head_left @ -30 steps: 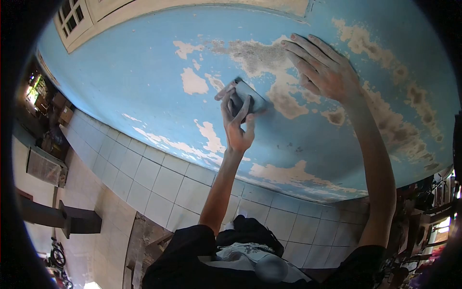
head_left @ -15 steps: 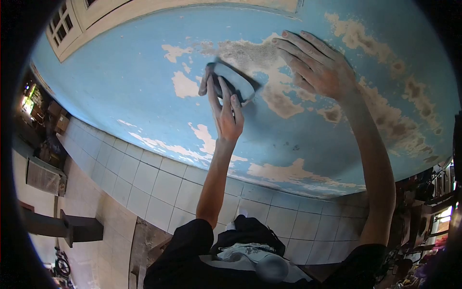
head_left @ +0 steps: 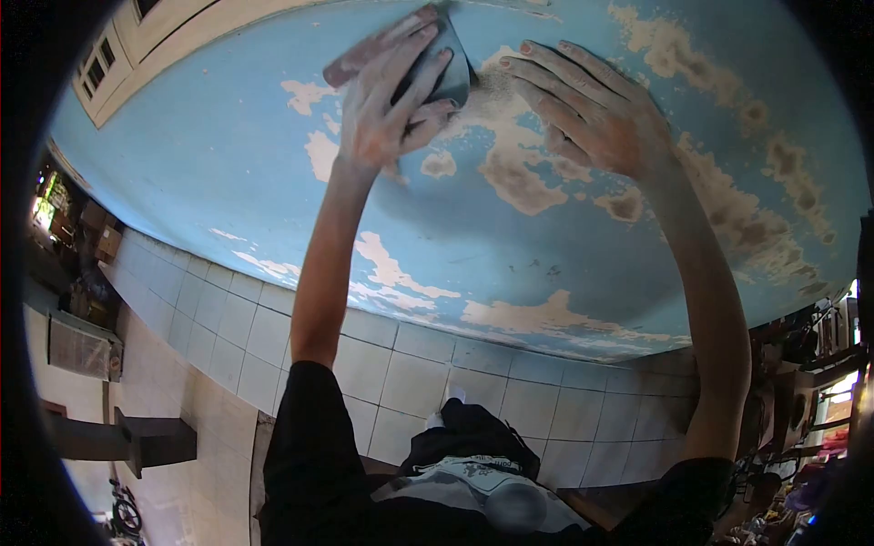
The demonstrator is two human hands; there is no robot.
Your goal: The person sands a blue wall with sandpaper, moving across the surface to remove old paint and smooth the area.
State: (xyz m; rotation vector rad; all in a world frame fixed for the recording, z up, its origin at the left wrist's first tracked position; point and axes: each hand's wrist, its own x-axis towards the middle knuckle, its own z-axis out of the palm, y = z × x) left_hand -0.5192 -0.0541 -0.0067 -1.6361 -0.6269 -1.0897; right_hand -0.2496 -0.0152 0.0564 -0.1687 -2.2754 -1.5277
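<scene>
My left hand (head_left: 375, 123), dusted pale, grips a wide metal scraper (head_left: 450, 77) with a long reddish-brown handle edge. Its flat blade is up against the blue wall (head_left: 437, 218), near the top of a bare grey patch (head_left: 496, 100). Part of the tool is hidden behind my fingers. Spread flat on the wall to the right, my right hand (head_left: 596, 118) holds nothing. Dust coats its fingers too, and its fingertips lie beside the bare patch.
Paint has come off in patches (head_left: 519, 177) across the wall, with more blotches (head_left: 765, 205) at right. White tiles (head_left: 414, 382) run along the wall's base. A cream window frame (head_left: 137, 45) stands at upper left. Cluttered items (head_left: 810, 437) sit at far right.
My left hand has moved up and to the left with the scraper, whose angle has turned. My right hand stays in nearly the same spot on the wall. The view has shifted slightly.
</scene>
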